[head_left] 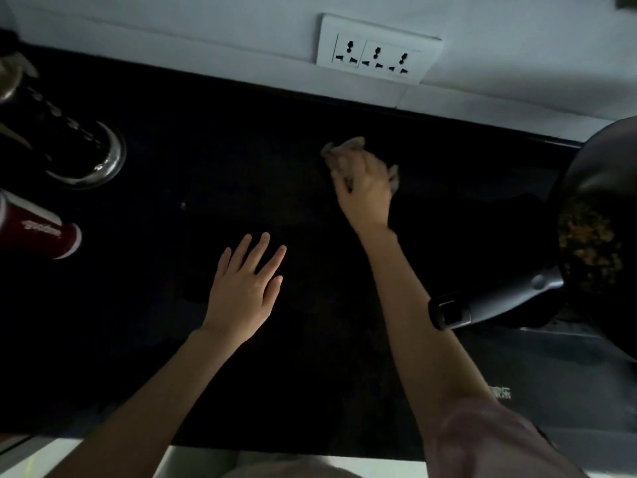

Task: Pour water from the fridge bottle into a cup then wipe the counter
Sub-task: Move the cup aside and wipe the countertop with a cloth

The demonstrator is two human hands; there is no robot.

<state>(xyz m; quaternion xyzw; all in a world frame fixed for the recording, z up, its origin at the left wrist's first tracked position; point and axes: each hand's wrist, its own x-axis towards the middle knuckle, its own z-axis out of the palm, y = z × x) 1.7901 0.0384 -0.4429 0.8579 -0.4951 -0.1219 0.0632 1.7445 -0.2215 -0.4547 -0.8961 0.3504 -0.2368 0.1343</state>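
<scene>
My right hand (363,188) presses a crumpled pale cloth (344,148) onto the black counter (206,150), towards its back edge; the hand and cloth are blurred. My left hand (246,288) rests flat on the counter with fingers spread, holding nothing. A red cup (41,231) with white lettering stands at the left edge. Behind it stands a clear glass bottle (86,157), only partly in view.
A dark frying pan (599,219) with browned food sits at the right, its handle (482,305) pointing towards my right forearm. A white wall socket (377,51) is on the wall behind the counter. The counter's front edge runs along the bottom.
</scene>
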